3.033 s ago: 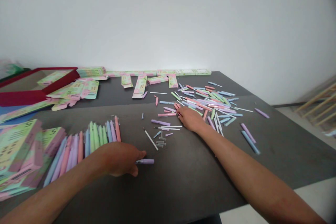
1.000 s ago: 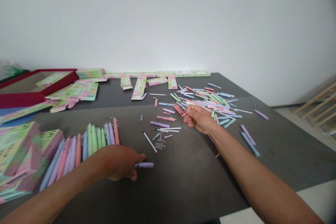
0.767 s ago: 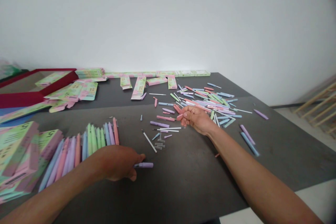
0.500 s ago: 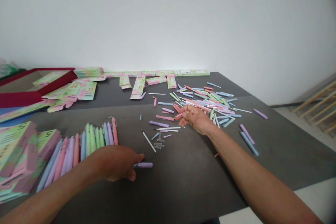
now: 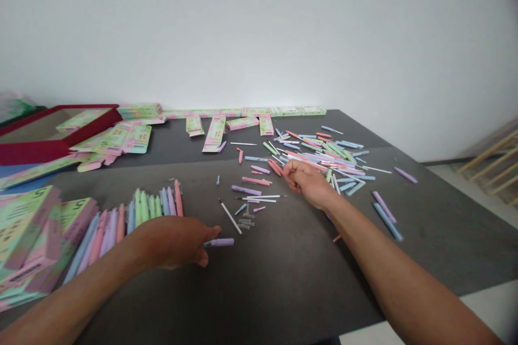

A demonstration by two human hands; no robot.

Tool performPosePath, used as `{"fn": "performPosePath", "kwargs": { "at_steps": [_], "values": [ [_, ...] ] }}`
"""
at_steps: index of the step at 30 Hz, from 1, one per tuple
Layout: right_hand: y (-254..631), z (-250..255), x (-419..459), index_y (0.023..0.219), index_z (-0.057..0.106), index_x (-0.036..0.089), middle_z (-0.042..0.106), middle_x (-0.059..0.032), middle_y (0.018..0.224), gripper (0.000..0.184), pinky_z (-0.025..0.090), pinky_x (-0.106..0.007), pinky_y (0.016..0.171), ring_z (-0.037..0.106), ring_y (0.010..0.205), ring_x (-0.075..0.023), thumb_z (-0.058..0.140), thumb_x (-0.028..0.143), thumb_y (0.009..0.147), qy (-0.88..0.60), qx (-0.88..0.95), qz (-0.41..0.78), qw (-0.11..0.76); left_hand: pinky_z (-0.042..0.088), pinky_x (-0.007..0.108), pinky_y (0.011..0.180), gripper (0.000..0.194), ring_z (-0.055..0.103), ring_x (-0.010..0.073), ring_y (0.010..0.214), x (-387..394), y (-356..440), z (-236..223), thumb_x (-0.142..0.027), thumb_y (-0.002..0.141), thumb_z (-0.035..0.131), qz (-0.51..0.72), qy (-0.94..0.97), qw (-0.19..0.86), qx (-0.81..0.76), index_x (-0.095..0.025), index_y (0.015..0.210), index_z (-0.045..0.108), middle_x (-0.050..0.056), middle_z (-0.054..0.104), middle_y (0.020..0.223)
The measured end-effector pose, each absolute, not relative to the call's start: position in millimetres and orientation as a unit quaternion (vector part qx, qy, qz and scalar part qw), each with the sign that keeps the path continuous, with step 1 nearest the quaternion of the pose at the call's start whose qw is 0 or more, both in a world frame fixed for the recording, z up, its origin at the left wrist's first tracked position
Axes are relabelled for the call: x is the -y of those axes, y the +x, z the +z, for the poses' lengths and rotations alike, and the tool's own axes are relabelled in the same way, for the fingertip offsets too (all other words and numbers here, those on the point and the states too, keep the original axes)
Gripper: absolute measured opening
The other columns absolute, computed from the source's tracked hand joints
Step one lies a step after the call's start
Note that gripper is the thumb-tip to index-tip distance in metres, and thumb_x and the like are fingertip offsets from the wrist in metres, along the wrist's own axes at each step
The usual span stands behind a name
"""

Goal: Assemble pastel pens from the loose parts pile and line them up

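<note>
At the lower centre of the frame, the person's left hand (image 5: 176, 242) is reaching across a dark grey table (image 5: 291, 280), with its fingertips and thumb closing on the end of a lilac plastic pen (image 5: 218, 243) that is lying flat on the tabletop. Right of centre, the right hand (image 5: 305, 183) is resting palm-down with its fingers curled shut, just beside a loose heap of pastel plastic pen barrels and thin white refills (image 5: 319, 159); whether a small part is lying inside the curl cannot be determined. Two salmon-pink pen barrels (image 5: 275, 167) are lying just beyond the fingers. Between the hands, a thin white refill (image 5: 230, 217) and a cluster of small clear pen parts (image 5: 246, 221) are lying on the table. At the lower left, a fanned row of assembled pastel pens (image 5: 151, 211) is lying side by side, next to stacked green-and-pink cardboard pen boxes (image 5: 24, 232). Along the far table edge, flat printed carton blanks (image 5: 214, 135) are lying in a loose line, while a red-rimmed tray (image 5: 32, 152) is sitting at the upper left of the frame.
</note>
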State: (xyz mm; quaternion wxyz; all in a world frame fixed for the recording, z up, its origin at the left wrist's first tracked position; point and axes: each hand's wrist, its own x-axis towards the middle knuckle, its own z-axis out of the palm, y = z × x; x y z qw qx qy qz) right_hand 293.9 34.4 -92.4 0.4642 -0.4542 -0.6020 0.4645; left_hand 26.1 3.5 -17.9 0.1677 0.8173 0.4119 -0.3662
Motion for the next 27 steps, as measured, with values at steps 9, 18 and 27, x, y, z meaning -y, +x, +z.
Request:
{"fn": "performPosePath", "kwargs": {
  "at_steps": [9,18,27],
  "values": [
    [210.4,-77.2,36.4,0.116,0.062,0.024,0.071,-0.0071,0.094,0.036,0.039,-0.028,0.065,0.064,0.081,-0.0218,0.044,0.045,0.093,-0.379,0.893,0.219,0.104,0.050,0.035,0.064,0.056,0.068,0.0313,0.086,2.8,21.2,-18.5,-0.028,0.077,0.059,-0.331,0.835,0.186,-0.397,-0.030,0.133,0.051,0.010,0.074,0.095],
    [203.6,-71.7,32.9,0.128,0.050,0.029,0.071,-0.0039,0.098,0.035,0.041,-0.028,0.068,0.066,0.086,-0.0211,0.042,0.035,0.095,-0.389,0.899,0.182,0.089,0.051,0.038,0.072,0.045,0.067,0.0313,0.092,1.7,25.1,-16.4,-0.027,0.080,0.058,-0.294,0.844,0.193,-0.405,-0.026,0.125,0.056,0.010,0.073,0.099],
    [293.9,-86.5,-36.9,0.107,0.060,0.019,0.068,-0.0134,0.102,0.027,0.042,-0.032,0.071,0.063,0.093,-0.0284,0.044,0.036,0.092,-0.677,0.735,0.019,-0.036,0.051,0.042,0.078,0.069,0.066,0.0323,0.097,0.0,4.2,-4.2,-0.032,0.088,0.047,-0.306,0.845,0.156,-0.409,-0.019,0.150,0.020,0.018,0.070,0.109]
  ]
}}
